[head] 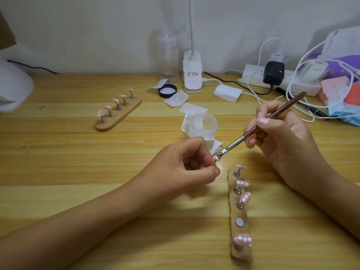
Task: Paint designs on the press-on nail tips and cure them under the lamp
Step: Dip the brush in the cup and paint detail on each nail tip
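The left hand (187, 164) is pinching a small metal peg (272, 164) between thumb and fingertips, and a pink nail tip (274, 158) is sitting on top of that peg, held just above the bench (78, 152). The right hand (282, 137) is gripping a brown-handled brush (284, 108) like a pen, thumb and fingers curled round the handle, and the bristle end is touching the held nail tip.

Just beside the left hand's thumb, a wooden holder (233, 213) is lying lengthwise on the bench. It is carrying four pink nail tips with white dots, and one bare magnet disc (238, 222) is showing between the third and the nearest tip.

Well apart, towards the far left, a second wooden holder (126, 114) is standing with five pink tips upright on their pegs. Behind the hands, a clear jar (204, 124) is sitting against a folded white wipe (187, 129), with its black lid (167, 91) lying farther back near a clear bottle (168, 57) and a white desk lamp base (192, 75). A power strip (251, 74) with tangled white cables is running along the wall on the right.
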Motion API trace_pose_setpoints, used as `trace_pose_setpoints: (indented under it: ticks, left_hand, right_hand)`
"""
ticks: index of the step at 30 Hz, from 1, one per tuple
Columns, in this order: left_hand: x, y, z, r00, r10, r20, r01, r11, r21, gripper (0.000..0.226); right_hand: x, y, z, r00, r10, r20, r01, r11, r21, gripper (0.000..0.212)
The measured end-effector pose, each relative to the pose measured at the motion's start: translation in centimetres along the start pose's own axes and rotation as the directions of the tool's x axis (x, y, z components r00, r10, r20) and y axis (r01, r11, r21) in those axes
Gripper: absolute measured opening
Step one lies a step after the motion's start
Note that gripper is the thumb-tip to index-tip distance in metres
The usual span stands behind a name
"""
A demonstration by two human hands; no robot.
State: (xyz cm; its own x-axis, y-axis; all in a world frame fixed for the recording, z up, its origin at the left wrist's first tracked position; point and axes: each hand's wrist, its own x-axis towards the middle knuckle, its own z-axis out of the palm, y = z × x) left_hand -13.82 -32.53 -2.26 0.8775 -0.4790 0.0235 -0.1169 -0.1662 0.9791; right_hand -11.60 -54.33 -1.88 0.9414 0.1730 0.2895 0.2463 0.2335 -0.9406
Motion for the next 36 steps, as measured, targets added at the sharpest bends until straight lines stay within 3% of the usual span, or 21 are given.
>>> trace_pose_setpoints:
  ticks: [16,22,36]
  left_hand:
    - [-0.04,-0.16,-0.19,0.999,0.024,-0.036,-0.026,0.998,-0.057,0.011]
    - [0.04,-0.24,-0.19,0.999,0.034,-0.033,-0.037,0.995,-0.091,0.007]
    - [0.11,-0.13,-0.07,0.999,0.027,-0.019,-0.029,0.989,-0.142,0.016]
  right_hand:
    - [0.01,0.18,-0.14,0.992,-0.117,-0.05,0.109,0.984,-0.142,0.011]
    - [0.27,-0.16,-0.26,0.986,-0.054,-0.16,0.058,0.998,0.024,0.01]
    - [0.02,0.04,0.12,0.999,-0.017,-0.05,0.016,1.0,-0.012,0.004]
